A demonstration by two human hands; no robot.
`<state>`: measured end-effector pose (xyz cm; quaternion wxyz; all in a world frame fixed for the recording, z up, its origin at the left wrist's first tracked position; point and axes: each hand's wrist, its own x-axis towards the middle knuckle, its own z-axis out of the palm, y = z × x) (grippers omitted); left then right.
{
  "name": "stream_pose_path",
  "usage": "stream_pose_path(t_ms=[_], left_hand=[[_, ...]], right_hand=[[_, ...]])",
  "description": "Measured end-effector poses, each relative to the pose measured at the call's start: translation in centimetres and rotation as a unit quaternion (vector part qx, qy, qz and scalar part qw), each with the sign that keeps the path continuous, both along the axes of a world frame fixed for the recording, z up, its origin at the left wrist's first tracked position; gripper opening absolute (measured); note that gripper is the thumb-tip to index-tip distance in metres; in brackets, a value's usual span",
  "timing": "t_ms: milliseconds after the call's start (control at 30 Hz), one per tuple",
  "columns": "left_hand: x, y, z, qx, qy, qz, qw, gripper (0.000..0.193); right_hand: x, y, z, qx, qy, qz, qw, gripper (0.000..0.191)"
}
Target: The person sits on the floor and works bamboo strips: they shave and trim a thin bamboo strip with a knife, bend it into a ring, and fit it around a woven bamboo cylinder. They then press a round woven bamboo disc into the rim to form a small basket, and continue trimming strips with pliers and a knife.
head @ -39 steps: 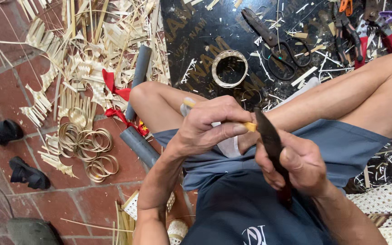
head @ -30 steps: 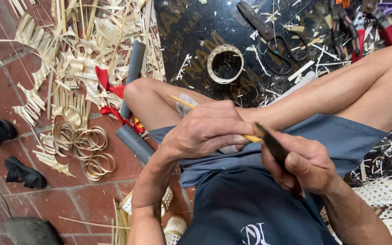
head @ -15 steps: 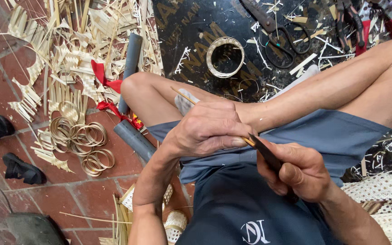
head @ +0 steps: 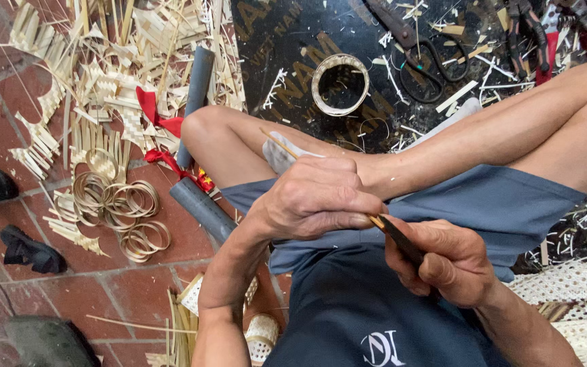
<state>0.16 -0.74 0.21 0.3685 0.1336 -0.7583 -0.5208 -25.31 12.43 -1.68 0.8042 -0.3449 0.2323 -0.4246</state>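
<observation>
Two hands whittling, left hand (head: 321,197) gripping bamboo strip (head: 280,144), right hand (head: 453,261) clutching knife (head: 402,241), bamboo rings (head: 120,204) nearby

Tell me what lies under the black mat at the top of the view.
The black mat covers the red brick floor, which shows left of it. On top lie a bamboo ring and black scissors. What lies directly beneath is hidden.
</observation>
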Motion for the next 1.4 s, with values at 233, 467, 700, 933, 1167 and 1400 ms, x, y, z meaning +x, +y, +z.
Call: stream_pose_path(t_ms=[233,467,700,933,1167,1400], left_hand=[[0.2,-0.1,0.9,-0.002,-0.027,-0.026,0.999,0.017],[0.5,-0.2,1.9,-0.069,-0.076,-0.022,0.994,0.016],[-0.5,2.4,-0.6,0.053,0.025,0.071,0.996,0.017],[0.3,4.1,-3.0,0.123,0.082,0.135,0.98,0.013],[-0.6,5.0,-3.7,0.256,0.178,0.171,0.935,0.055],[-1.5,3.6,-1.1,0.284,0.297,0.353,0.84,0.066]], right_hand=[[-0.1,0.5,-0.8,0.076,-0.067,0.025,0.995,0.06],[1.1,0.1,-1.5,0.087,-0.101,-0.007,0.991,0.051],[0.8,-0.9,1.4,0.163,-0.054,0.024,0.985,0.066],[2.4,-2.1,1.8,-0.039,0.09,-0.014,0.995,0.058],[4.1,-3.3,2.7,0.024,0.108,-0.006,0.994,0.06],[6.9,-3.7,-0.8,0.298,-0.218,0.093,0.925,0.046]])
